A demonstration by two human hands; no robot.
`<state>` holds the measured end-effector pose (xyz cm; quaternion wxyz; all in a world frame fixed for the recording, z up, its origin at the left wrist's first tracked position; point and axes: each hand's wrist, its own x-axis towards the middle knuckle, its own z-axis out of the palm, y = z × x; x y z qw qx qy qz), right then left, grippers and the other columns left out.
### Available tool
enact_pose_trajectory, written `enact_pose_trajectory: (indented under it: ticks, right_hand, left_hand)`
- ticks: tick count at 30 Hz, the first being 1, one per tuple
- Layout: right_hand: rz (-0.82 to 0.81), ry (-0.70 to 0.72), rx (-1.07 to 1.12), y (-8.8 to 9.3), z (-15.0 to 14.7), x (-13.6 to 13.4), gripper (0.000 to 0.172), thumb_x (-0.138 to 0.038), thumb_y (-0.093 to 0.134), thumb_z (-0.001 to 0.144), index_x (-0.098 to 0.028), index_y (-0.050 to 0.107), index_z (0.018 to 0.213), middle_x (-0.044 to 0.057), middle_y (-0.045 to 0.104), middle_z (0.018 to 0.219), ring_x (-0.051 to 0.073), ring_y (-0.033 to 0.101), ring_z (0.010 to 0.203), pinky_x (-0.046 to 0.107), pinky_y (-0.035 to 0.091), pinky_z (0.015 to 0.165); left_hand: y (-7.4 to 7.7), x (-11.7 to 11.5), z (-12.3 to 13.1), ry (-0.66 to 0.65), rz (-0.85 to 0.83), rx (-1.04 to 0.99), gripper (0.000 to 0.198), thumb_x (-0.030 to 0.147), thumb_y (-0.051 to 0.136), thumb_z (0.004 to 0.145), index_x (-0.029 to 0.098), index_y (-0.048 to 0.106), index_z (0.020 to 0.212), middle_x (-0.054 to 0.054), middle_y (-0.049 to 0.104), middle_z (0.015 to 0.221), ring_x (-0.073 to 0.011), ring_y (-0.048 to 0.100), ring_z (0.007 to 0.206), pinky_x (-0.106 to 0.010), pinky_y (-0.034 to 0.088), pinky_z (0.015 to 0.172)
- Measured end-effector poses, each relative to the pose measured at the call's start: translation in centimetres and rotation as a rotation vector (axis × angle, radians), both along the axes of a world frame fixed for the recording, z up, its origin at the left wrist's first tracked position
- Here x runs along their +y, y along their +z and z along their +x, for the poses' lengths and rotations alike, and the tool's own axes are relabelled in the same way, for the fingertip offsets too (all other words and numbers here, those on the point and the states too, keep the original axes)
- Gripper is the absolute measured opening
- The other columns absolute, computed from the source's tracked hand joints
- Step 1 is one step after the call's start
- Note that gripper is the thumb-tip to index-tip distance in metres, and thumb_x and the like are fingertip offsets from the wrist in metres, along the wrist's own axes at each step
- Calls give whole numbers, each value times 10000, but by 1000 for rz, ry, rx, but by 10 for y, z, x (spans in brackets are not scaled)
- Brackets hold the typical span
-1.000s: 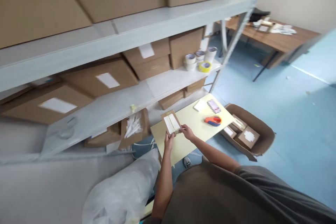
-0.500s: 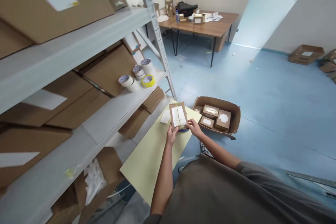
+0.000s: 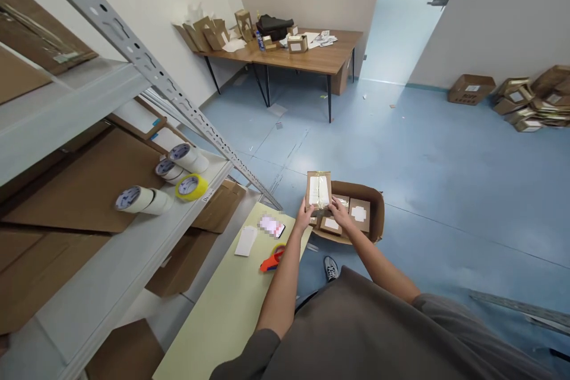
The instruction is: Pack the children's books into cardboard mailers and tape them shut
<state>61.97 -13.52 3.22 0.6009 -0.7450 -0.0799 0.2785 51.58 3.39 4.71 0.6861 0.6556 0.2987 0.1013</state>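
1. Brown cardboard: a small flat parcel [image 3: 319, 191] with a white label on its face is held upright in the air by both hands, just above the near left corner of an open carton [image 3: 377, 214] on the blue floor.
2. The left hand [image 3: 304, 215] clamps the parcel's lower left corner, and the right hand [image 3: 339, 211] clamps its lower right corner. Gripping by the bottom edge leaves the label uncovered and facing the person, probably so that it can be read.
3. Inside the carton lie several like parcels [image 3: 358, 214], label side up and packed side by side, which suits flat stacking.
4. Near and left of the hands, a pale yellow table [image 3: 222, 314] carries a red tape dispenser [image 3: 272, 260], a white slip [image 3: 246, 241] and a blurred phone-like item [image 3: 271, 226], all within arm's reach.
5. Further left, a grey metal shelf [image 3: 129, 261] holds tape rolls [image 3: 165, 181] on their sides and larger boxes.
6. Far off, a wooden desk [image 3: 312, 56] stands by the wall, with more boxes [image 3: 525, 98] on the floor at far right.
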Motion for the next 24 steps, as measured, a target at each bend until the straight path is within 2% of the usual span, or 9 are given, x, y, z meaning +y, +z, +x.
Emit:
enact_pose_trajectory:
  ticks: [2, 4, 6, 9, 14, 18, 21, 24]
  right_hand:
    - [-128, -18, 34, 7, 34, 6, 678, -514, 590, 958, -224, 551, 1569, 149, 561, 1602, 318, 521, 1493, 490, 442, 1222]
    - [-240, -82, 68, 15, 62, 12, 719, -515, 558, 971, -179, 506, 1605, 167, 490, 1656, 330, 484, 1524, 490, 410, 1246]
    - [-228, -109, 48, 24, 81, 16, 730, -505, 529, 986, -178, 462, 1635, 159, 513, 1641, 313, 525, 1492, 454, 439, 1224]
    - [-126, -100, -28, 34, 88, 23, 692, -487, 532, 990, -223, 478, 1626, 125, 633, 1535, 283, 602, 1411, 406, 480, 1177]
    - [-70, -34, -83, 50, 71, 43, 671, -511, 568, 983, -228, 526, 1590, 127, 667, 1490, 290, 626, 1372, 412, 491, 1161]
    - [-11, 70, -141, 62, 51, 69, 623, -526, 587, 985, -240, 579, 1539, 126, 703, 1435, 303, 652, 1335, 451, 506, 1152]
    - [26, 152, -191, 69, 24, 94, 581, -520, 603, 978, -246, 620, 1490, 124, 730, 1391, 301, 676, 1297, 483, 509, 1147]
    - [73, 242, -247, 76, -16, 121, 555, -537, 608, 968, -232, 662, 1429, 134, 728, 1391, 301, 683, 1282, 498, 509, 1145]
  left_hand:
    - [8, 19, 25, 98, 44, 58, 847, 559, 759, 898, 259, 453, 1628, -116, 400, 1720, -295, 338, 1611, -455, 287, 1310]
    - [15, 39, 40, 140, 75, 36, 847, 574, 735, 921, 263, 427, 1646, -115, 384, 1729, -297, 331, 1614, -444, 294, 1307]
    - [20, 54, 42, 158, 102, -3, 815, 584, 706, 944, 264, 435, 1643, -116, 406, 1716, -300, 360, 1600, -437, 313, 1299]
    - [20, 63, 32, 185, 112, -12, 783, 587, 693, 952, 255, 465, 1624, -131, 424, 1703, -312, 396, 1578, -445, 335, 1287]
    - [12, 59, 5, 228, 65, -3, 794, 571, 709, 941, 206, 480, 1608, -188, 466, 1664, -334, 443, 1546, -465, 359, 1269]
    - [15, 63, -22, 277, 49, -8, 761, 541, 704, 951, 198, 496, 1597, -194, 484, 1649, -323, 468, 1530, -453, 379, 1255]
    - [23, 72, -55, 328, 71, -32, 703, 529, 689, 963, 217, 532, 1573, -172, 508, 1637, -310, 482, 1521, -443, 388, 1248]
    - [32, 81, -101, 390, 109, -47, 623, 504, 689, 966, 225, 600, 1516, -149, 560, 1600, -310, 503, 1503, -446, 386, 1250]
